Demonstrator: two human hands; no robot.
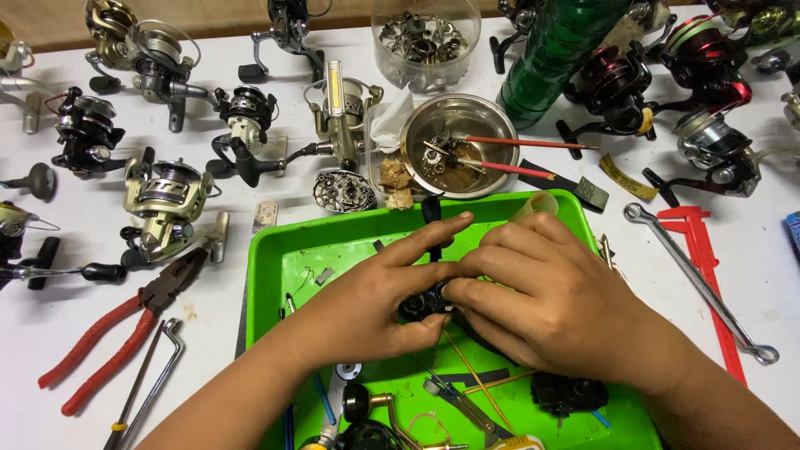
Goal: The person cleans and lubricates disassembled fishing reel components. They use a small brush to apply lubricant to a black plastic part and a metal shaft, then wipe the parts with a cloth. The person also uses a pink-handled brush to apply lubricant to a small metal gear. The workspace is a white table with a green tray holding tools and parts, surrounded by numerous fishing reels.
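Gripping a black reel part [425, 302], left hand [375, 300], right hand [542, 292], over green tray [292, 258]

Both forearms come into view bare, with no sleeve reaching the wrists. The left hand [375, 304] and the right hand [546, 292] wear no gloves. No ring or watch shows on either.

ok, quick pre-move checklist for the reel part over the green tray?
1. Both hands on the black reel part: ok; left hand, right hand.
2. Part over the green tray: ok.
3. Part seated or aligned: cannot tell, fingers cover it.
4. Loose small parts inside tray: ok.
5. Red-handled pliers within reach on table: ok.
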